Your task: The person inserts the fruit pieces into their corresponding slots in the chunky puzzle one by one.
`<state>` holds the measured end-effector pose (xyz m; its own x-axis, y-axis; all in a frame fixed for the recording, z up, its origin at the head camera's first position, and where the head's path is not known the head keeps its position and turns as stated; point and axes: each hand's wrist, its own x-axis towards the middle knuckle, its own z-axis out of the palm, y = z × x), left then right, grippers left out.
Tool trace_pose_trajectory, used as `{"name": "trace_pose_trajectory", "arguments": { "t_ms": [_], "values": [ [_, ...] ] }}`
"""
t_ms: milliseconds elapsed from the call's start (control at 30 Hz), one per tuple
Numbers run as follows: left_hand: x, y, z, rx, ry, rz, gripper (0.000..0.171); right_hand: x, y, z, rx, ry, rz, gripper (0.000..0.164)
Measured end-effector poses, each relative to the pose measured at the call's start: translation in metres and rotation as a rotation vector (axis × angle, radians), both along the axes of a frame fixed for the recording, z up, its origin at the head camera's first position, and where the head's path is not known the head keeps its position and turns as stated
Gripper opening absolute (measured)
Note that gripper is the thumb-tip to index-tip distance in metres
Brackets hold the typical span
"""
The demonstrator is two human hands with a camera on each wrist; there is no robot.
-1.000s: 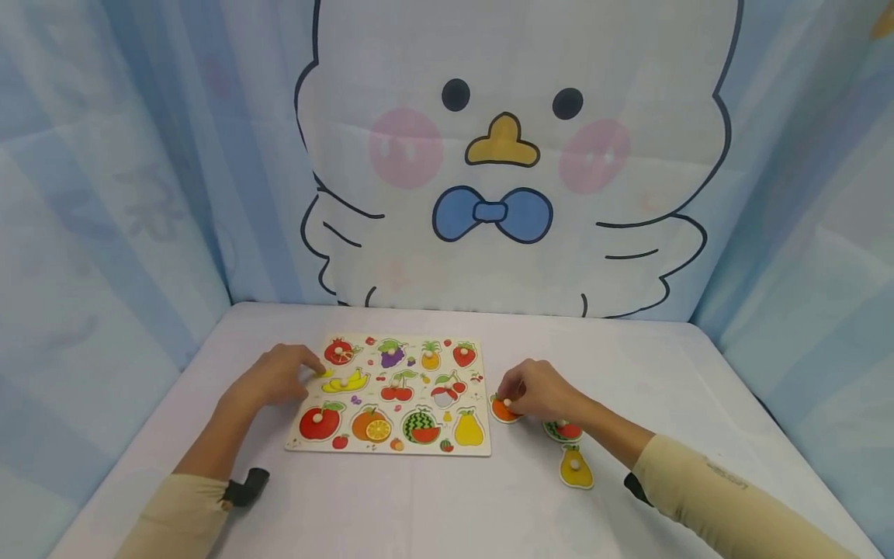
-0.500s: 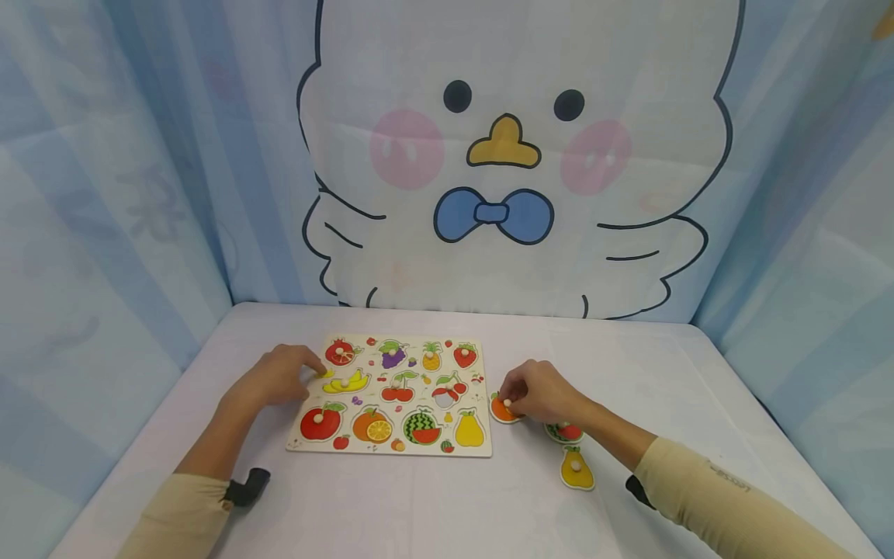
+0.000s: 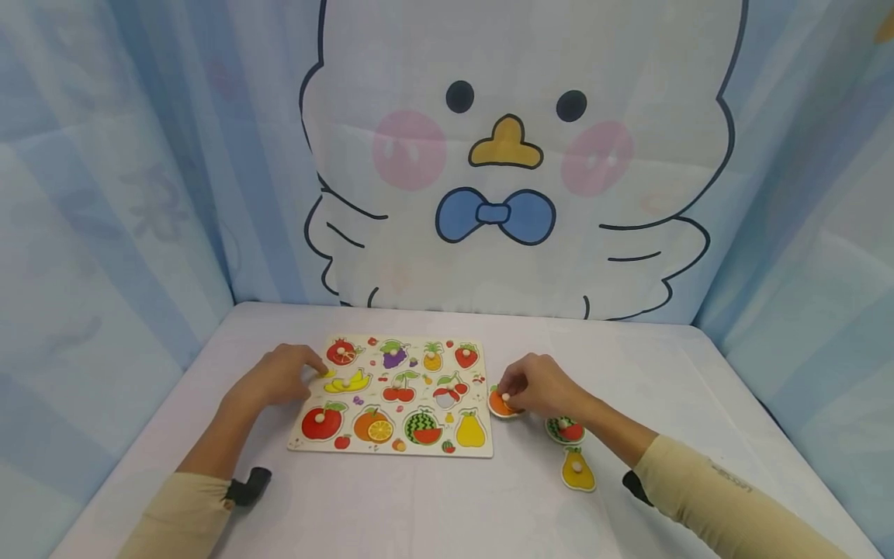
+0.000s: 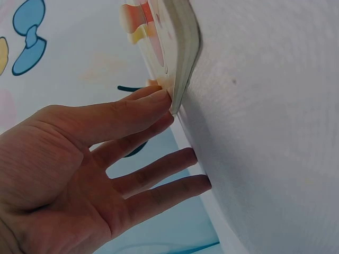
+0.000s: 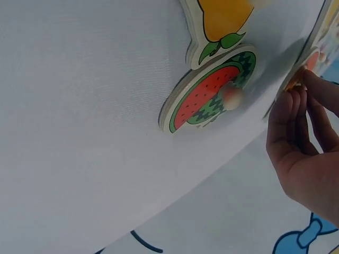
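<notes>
A wooden fruit puzzle board (image 3: 412, 451) lies on the table in the head view, with small knobs on several of its pictures. My left hand (image 3: 275, 376) is at its left edge, index fingertip on top and thumb against the side; the left wrist view shows the fingers of this hand (image 4: 106, 153) fairly straight. Just past the board's right edge, my right hand (image 3: 541, 384) pinches an orange puzzle piece (image 3: 499, 403). In the right wrist view that piece (image 5: 296, 76) is tilted between thumb and fingers of the right hand (image 5: 304, 143), beside the board.
A watermelon piece (image 3: 564, 432) lies partly under the right forearm, with a pear piece (image 3: 576, 470) touching it, nearer the front. Both stand out in the right wrist view. Behind the white table (image 3: 433, 505) hangs a cartoon-printed curtain (image 3: 503, 264).
The right hand has raised slightly, and the orange piece has shifted a little toward the board and tilted. The left hand keeps its place at the board's edge.
</notes>
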<state>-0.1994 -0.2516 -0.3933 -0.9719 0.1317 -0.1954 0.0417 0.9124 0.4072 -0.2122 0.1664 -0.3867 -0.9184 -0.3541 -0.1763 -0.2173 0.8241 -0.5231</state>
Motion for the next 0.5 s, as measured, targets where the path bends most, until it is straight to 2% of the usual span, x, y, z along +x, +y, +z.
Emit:
{"name": "trace_pose_trajectory", "arguments": {
  "t_ms": [500],
  "values": [
    [0.0, 0.001, 0.0, 0.0, -0.003, 0.008, 0.042, -0.002, -0.013, -0.001, -0.014, 0.029, 0.041, 0.008]
  ]
}}
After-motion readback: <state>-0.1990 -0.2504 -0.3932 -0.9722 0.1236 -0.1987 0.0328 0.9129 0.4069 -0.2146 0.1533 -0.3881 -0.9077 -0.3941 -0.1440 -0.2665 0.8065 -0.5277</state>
